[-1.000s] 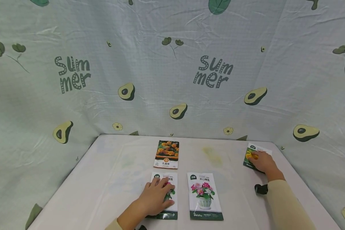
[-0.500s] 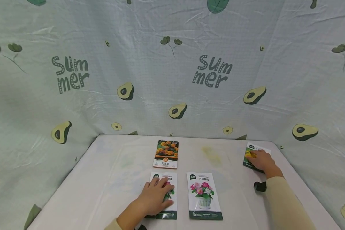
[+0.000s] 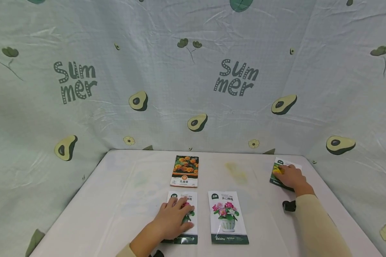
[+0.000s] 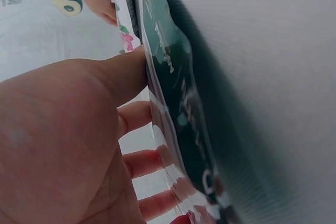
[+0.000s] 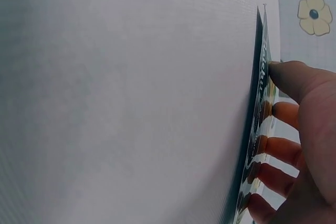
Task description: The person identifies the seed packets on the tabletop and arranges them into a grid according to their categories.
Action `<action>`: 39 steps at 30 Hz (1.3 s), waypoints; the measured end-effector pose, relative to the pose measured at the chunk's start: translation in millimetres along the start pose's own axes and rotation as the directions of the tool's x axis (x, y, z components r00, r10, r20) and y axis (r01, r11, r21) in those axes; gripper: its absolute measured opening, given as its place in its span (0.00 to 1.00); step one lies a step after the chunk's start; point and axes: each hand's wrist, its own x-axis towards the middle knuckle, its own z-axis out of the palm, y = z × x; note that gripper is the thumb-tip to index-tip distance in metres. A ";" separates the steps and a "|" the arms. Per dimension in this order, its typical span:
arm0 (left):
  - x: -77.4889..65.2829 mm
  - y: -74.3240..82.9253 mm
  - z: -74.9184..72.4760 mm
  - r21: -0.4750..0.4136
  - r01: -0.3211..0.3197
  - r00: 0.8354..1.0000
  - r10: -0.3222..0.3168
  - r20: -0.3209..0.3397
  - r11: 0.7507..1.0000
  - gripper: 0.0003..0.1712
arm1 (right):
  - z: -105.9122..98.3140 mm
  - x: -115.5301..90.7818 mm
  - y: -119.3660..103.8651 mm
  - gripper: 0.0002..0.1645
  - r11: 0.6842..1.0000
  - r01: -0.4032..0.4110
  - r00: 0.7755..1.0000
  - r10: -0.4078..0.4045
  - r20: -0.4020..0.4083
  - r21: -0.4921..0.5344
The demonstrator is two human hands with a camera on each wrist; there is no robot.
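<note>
My left hand (image 3: 168,220) rests its spread fingertips on a white flower-seed packet (image 3: 188,238) lying near the front of the table. In the left wrist view, thumb and fingers touch the face of that packet (image 4: 170,72), whose dark green end is closest to the camera. My right hand (image 3: 292,177) is at the far right, fingertips pressing on a seed packet (image 3: 276,167) with a yellow print. Seen from the right wrist, that packet (image 5: 264,72) lies against the tabletop with the thumb and fingers spread over its face; the palm stays off it.
Between the hands lies another white seed packet (image 3: 227,217) with pink flowers in a pot. An orange marigold seed packet (image 3: 184,171) lies farther back, left of centre. A printed cloth (image 3: 167,78) hangs behind the white table (image 3: 132,200), which has a yellowish stain.
The head view shifts slightly. Both hands and all the packets otherwise keep nearly the same places on the table.
</note>
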 end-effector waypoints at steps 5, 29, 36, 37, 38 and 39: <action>0.1 -0.3 0.1 0.002 -0.002 1.000 0.002 -0.001 1.000 0.32 | -0.5 -1.3 -3.0 0.46 1.000 0.001 1.000 -0.001 0.002 -0.003; -0.8 0.4 -0.2 -0.018 -0.009 1.000 0.009 0.001 1.000 0.32 | 8.0 -4.0 -13.7 0.46 0.999 0.042 0.999 -0.042 -0.010 -0.003; -1.2 0.3 -0.5 -0.019 -0.003 1.000 0.003 0.002 1.000 0.32 | 9.4 -1.7 -19.4 0.46 0.999 0.047 0.999 -0.047 -0.012 -0.010; -1.1 0.3 -0.5 -0.018 0.000 1.000 0.000 0.004 1.000 0.32 | 9.7 -1.4 -20.8 0.46 0.999 0.045 0.999 -0.045 -0.011 -0.011; -1.0 0.4 -0.7 -0.018 0.002 1.000 -0.002 0.005 1.000 0.32 | 9.7 -1.5 -22.5 0.46 0.999 0.042 0.999 -0.042 -0.010 -0.011; -1.0 0.5 -0.9 -0.017 0.004 1.000 -0.003 0.007 1.000 0.32 | 10.0 -1.4 -23.9 0.46 0.999 0.039 0.999 -0.039 -0.008 -0.010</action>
